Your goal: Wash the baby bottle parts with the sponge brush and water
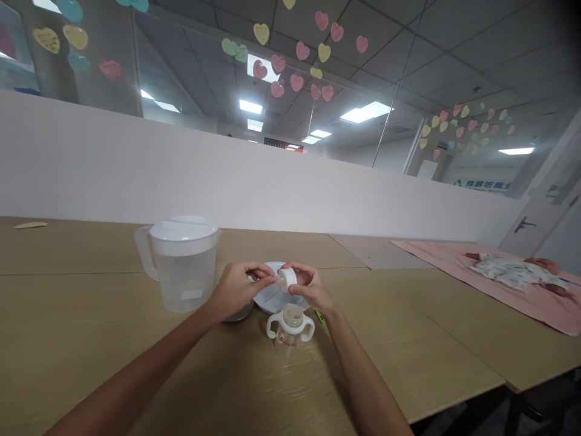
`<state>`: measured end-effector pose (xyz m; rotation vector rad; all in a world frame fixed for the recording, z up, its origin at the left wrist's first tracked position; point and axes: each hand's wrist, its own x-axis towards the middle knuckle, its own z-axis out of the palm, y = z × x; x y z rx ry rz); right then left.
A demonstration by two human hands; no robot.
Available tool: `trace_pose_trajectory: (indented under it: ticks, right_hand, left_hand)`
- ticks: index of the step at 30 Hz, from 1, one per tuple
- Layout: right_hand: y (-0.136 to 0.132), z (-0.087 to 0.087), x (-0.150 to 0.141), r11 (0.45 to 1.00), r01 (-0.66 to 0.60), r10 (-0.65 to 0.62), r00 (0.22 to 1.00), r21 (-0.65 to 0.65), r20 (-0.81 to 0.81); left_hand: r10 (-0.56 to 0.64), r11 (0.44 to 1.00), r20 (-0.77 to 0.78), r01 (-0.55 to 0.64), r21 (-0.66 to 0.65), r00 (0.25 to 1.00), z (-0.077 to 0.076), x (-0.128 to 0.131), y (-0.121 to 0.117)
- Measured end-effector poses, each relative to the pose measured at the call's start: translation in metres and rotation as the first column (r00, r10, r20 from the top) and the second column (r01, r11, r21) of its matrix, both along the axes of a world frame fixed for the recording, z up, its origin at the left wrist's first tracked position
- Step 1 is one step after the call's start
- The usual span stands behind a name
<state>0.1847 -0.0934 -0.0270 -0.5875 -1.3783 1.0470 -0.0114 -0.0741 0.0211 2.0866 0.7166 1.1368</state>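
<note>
Between my hands is a white bottle collar with a clear teat [286, 279], tilted on its side. My right hand [311, 287] grips the white ring between thumb and fingers. The closed fingertips of my left hand [242, 284] pinch at the teat end, which they partly hide. Just below stands an uncapped baby bottle [290, 327], upright, with two white handles and red print. Behind the hands lies a white plate [267, 303], partly covered by them. A dark round object [240, 313] shows beneath my left hand.
A lidded clear pitcher [186, 266] of water stands to the left. A small green item [320, 317] lies by my right wrist. At far right a doll in patterned clothes [512, 271] rests on a pink cloth [436, 260]. A white wall [272, 188] borders the table's back.
</note>
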Motion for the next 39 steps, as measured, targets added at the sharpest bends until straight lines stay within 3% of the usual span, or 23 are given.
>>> trace_pose_trajectory:
  ticks: [3, 6, 13, 20, 24, 30, 32, 34, 36, 39]
  right_hand:
    - [0.002, -0.002, 0.000, 1.000, -0.013, 0.013, 1.000, -0.026, 0.003]
    - [0.006, -0.004, 0.000, 0.999, 0.028, -0.028, 1.000, -0.027, 0.008]
    - [0.006, -0.004, -0.001, 0.993, 0.105, -0.103, 0.993, 0.045, -0.049]
    - [0.002, 0.002, -0.004, 0.996, 0.066, -0.061, 0.995, 0.057, -0.083]
    - [0.001, 0.001, -0.007, 0.998, 0.018, -0.013, 0.996, 0.058, -0.094]
    - [0.003, -0.002, -0.011, 1.000, 0.010, -0.007, 0.995, 0.027, -0.098]
    - [0.006, -0.001, -0.010, 0.997, 0.080, -0.076, 0.986, 0.017, -0.145]
    - [0.009, -0.001, -0.007, 0.971, 0.238, -0.234, 0.948, -0.006, -0.218]
    - [0.011, -0.003, -0.002, 0.908, 0.417, -0.414, 0.875, -0.042, -0.253]
    - [0.006, -0.008, 0.003, 0.754, 0.657, -0.643, 0.740, 0.005, -0.198]
  left_hand:
    - [-0.043, 0.992, 0.022, 0.045, -0.119, 0.999, -0.002, -0.001, 0.011]
    - [-0.034, 0.993, 0.007, 0.034, -0.113, 0.999, -0.004, 0.000, 0.011]
    - [0.137, 0.973, -0.074, -0.121, 0.194, 0.988, -0.002, 0.003, -0.015]
    - [0.190, 0.868, -0.054, -0.142, 0.477, 0.980, 0.001, 0.003, -0.037]
    - [0.198, 0.860, -0.098, -0.124, 0.494, 0.975, 0.002, 0.002, -0.038]
    - [0.192, 0.905, -0.137, -0.122, 0.407, 0.972, 0.001, 0.000, -0.026]
    - [0.217, 0.900, -0.070, -0.172, 0.400, 0.974, -0.004, 0.001, -0.024]
    - [0.242, 0.894, 0.042, -0.240, 0.378, 0.969, -0.016, 0.005, -0.026]
    - [0.209, 0.912, 0.124, -0.239, 0.334, 0.970, -0.036, 0.013, -0.029]
    - [0.030, 0.957, 0.069, -0.048, 0.285, 0.997, -0.073, 0.025, -0.035]
